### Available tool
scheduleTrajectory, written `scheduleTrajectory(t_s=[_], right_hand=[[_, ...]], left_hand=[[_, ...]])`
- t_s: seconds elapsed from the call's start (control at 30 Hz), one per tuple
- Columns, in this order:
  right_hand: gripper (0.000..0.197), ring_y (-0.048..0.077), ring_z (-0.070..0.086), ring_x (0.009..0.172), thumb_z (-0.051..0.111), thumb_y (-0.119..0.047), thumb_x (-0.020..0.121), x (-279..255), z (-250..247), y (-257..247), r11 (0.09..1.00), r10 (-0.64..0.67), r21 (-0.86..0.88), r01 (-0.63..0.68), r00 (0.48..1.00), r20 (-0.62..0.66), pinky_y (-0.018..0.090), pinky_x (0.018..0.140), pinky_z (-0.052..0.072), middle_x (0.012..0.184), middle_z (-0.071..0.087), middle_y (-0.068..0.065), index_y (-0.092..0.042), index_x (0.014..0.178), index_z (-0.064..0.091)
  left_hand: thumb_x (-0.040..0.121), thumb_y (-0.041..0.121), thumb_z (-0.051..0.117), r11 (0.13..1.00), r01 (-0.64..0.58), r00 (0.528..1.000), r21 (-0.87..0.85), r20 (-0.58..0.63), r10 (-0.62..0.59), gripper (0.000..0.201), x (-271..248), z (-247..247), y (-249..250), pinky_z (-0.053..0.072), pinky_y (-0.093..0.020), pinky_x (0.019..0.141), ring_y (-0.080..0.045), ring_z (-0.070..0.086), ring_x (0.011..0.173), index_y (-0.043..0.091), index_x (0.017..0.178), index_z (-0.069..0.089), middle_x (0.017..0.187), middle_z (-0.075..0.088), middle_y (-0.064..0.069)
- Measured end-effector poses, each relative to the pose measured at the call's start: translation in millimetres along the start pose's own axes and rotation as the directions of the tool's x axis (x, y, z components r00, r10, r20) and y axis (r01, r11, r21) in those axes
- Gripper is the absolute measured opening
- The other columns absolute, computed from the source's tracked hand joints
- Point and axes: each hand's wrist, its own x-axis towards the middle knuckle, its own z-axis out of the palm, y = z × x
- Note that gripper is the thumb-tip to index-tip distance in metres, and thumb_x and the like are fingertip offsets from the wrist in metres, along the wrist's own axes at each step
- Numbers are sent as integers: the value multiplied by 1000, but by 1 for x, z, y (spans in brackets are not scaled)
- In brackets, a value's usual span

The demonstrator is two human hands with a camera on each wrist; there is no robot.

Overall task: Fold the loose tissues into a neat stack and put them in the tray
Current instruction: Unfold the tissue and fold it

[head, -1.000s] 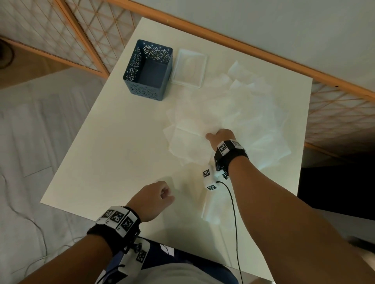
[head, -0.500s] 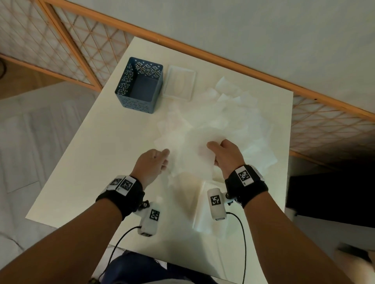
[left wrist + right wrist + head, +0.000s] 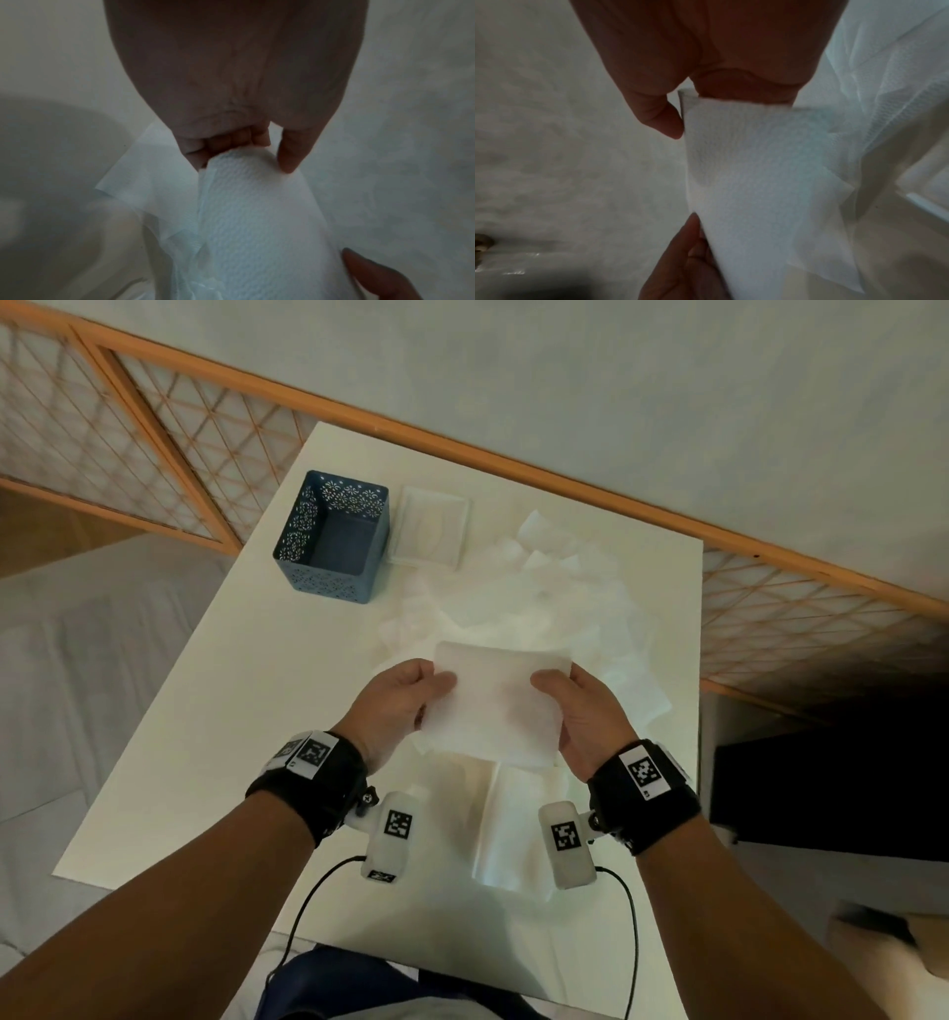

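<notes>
Both hands hold one white tissue [image 3: 495, 706] up above the table, stretched between them. My left hand [image 3: 405, 698] pinches its left edge between thumb and curled fingers; the same tissue [image 3: 257, 203] fills the left wrist view. My right hand [image 3: 575, 706] pinches the right edge, and the sheet [image 3: 752, 166] hangs below the thumb in the right wrist view. A heap of loose tissues [image 3: 544, 603] lies spread behind the hands. A clear shallow tray [image 3: 434, 534] sits at the far side. Folded tissues [image 3: 513, 834] lie near the front edge.
A blue perforated box [image 3: 334, 539] stands left of the tray. The white table [image 3: 231, 711] ends close on the right beside the tissue heap. An orange lattice railing [image 3: 513, 464] runs behind it. Cables hang from the wrist cameras at the front edge.
The right hand drew back from the heap with a tissue, the left hand came up to take its other edge, and the sheet is now lifted and stretched between both hands.
</notes>
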Motion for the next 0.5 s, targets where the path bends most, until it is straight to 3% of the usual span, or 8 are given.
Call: scheduleTrajectory(t_s=[0.07,0.13,0.23,0.37,0.5], right_hand=[[16,26,72,98,62,-7,99,-2,-7,0,1000,-6,11,6,1000,-1,40,78,60,108,76,8,-9,113,68],[16,28,70,100,63,-8,99,-5,-10,0,1000,-1,19,1,1000,2,46,85,57,109,75,9,-8,114,66],[22,29,70,101,64,-5,97,-9,-14,-2,1000,15,23,-16,1000,19,51,93,56,111,74,11,-5,120,66],[23,25,71,101,63,-1,97,-15,-15,-4,1000,-8,22,7,999,49,42,86,60,112,75,9,-5,120,67],[21,21,73,96,61,-1,98,-21,-18,-6,999,-27,46,25,998,64,36,77,60,107,77,6,-7,117,68]], left_hand=[[99,20,72,997,-51,999,57,-10,52,20,-6,-1,3,52,-39,82,-24,62,84,16,82,64,90,69,-8],[99,21,72,992,-83,996,98,-16,85,13,-10,-1,9,51,-42,85,-24,65,87,14,90,67,94,71,-8],[102,15,66,987,-101,994,125,-16,104,10,-16,2,17,55,-37,80,-20,70,84,16,93,68,93,75,-5],[104,16,63,983,-120,992,140,-10,123,23,-24,9,25,55,-36,77,-17,70,76,22,83,70,87,75,-2],[104,17,66,966,-180,984,186,34,177,8,-27,13,31,56,-50,89,-26,70,87,12,99,69,99,75,-21]])
